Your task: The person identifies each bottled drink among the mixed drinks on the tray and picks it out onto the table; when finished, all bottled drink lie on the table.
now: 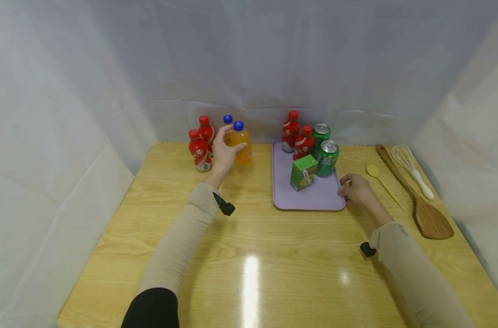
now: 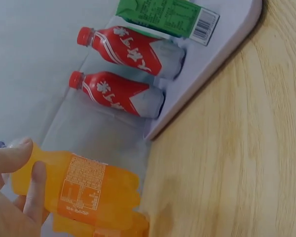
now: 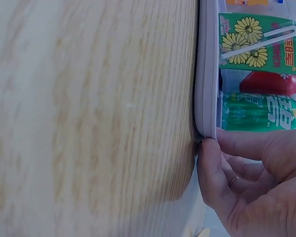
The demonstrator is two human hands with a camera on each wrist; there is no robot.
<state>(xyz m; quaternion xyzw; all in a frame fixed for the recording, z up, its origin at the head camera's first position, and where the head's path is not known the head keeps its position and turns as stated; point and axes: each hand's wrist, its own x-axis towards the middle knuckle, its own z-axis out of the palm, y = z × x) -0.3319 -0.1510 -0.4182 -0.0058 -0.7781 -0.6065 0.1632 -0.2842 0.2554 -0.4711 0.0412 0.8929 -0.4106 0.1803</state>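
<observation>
My left hand (image 1: 223,154) grips an orange drink bottle (image 1: 243,145) with a blue cap, thumb and fingers around its upper part. A second orange bottle (image 1: 227,120) stands right behind, mostly hidden by the hand. My right hand (image 1: 357,189) pinches the near right corner of a lilac tray (image 1: 282,196) between thumb and fingers, as the right wrist view shows close up. On the tray stand a green drink carton (image 1: 303,174) with a straw, two red-labelled bottles (image 2: 133,52) and two green soda cans (image 1: 327,159).
Two more red-labelled bottles (image 1: 200,152) stand left of my left hand. At the right lie a yellow spoon (image 1: 373,171), a wooden spatula (image 1: 431,221) and a whisk (image 1: 422,184). Pale sheeting (image 1: 249,59) rises behind the wooden table (image 1: 216,255) and along its sides.
</observation>
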